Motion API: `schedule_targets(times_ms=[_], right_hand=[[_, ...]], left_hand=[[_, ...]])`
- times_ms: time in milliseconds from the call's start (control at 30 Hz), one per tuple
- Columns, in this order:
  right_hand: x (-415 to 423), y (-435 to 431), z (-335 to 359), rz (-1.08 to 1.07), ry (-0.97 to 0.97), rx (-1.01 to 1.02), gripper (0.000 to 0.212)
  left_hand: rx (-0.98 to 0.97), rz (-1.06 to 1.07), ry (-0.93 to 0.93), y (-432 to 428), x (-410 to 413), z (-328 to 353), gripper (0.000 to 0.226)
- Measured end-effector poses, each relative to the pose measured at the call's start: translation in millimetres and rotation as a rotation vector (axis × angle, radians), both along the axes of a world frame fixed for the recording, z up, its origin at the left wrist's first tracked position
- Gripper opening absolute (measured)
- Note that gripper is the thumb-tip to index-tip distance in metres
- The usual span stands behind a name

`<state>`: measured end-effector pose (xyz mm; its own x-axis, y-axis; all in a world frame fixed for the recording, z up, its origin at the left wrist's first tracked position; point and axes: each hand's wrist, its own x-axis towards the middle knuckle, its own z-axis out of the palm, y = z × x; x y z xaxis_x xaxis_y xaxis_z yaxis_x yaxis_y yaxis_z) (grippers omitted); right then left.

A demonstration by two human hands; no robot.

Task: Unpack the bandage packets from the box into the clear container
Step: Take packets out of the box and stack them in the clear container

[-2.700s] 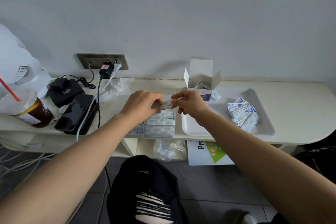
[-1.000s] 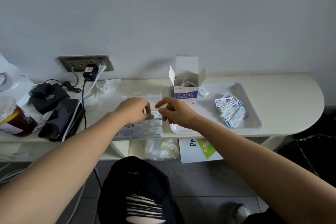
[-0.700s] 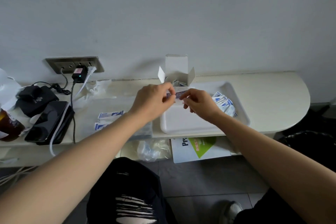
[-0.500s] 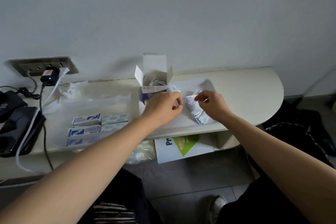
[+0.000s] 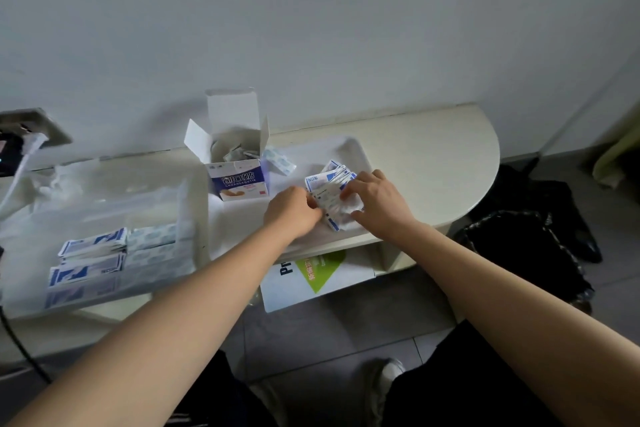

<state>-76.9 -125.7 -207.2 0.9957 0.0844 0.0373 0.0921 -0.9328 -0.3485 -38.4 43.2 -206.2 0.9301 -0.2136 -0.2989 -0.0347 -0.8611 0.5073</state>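
The open bandage box [image 5: 238, 177] stands upright on the white tray [image 5: 353, 149], flaps up, with a few packets inside. A loose pile of blue-and-white bandage packets [image 5: 329, 184] lies on the tray's right side. My left hand [image 5: 292, 211] and my right hand [image 5: 375, 201] meet over this pile, fingers curled onto the packets from both sides. The clear container [image 5: 104, 218] sits on the shelf at the left, holding neat rows of packets [image 5: 93, 253] at its near end.
A lone packet [image 5: 278, 161] lies on the tray behind the box. A wall socket with plugs and a white cable [image 5: 24, 152] is at far left. Below the shelf lean a white-and-green package [image 5: 311, 274] and, at the right, a black bag [image 5: 526, 243].
Both hands moved from the clear container to the right, past the box, onto the packet pile on the tray. The camera turned right with them.
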Motion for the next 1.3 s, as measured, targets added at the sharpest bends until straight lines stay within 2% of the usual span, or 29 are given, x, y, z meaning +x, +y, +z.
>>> schedule_targets(times_ms=[167, 267, 633, 833, 1067, 1300], right_hand=[[2.1, -7.0, 1.7, -0.002, 0.000, 0.050, 0.024], [2.4, -9.7, 0.8, 0.012, -0.001, 0.104, 0.021], [0.3, -14.8, -0.4, 0.055, 0.013, 0.188, 0.013], [0.1, -16.8, 4.1, 0.076, 0.048, 0.169, 0.009], [-1.4, -19.7, 4.5, 0.131, 0.071, 0.108, 0.014], [-1.0, -29.2, 8.8, 0.081, 0.038, 0.277, 0.006]], left_hand=[[-0.049, 0.016, 0.013, -0.6, 1.2, 1.8, 0.014], [-0.086, 0.007, -0.006, 4.4, 1.5, 6.8, 0.003], [-0.364, 0.033, 0.075, 2.5, 0.3, 6.5, 0.011], [-0.286, -0.025, 0.055, -2.0, 1.2, 5.0, 0.008], [-0.223, -0.079, 0.061, -6.1, 1.7, 7.4, 0.020], [-0.120, -0.086, -0.083, -3.4, 2.0, 13.4, 0.015]])
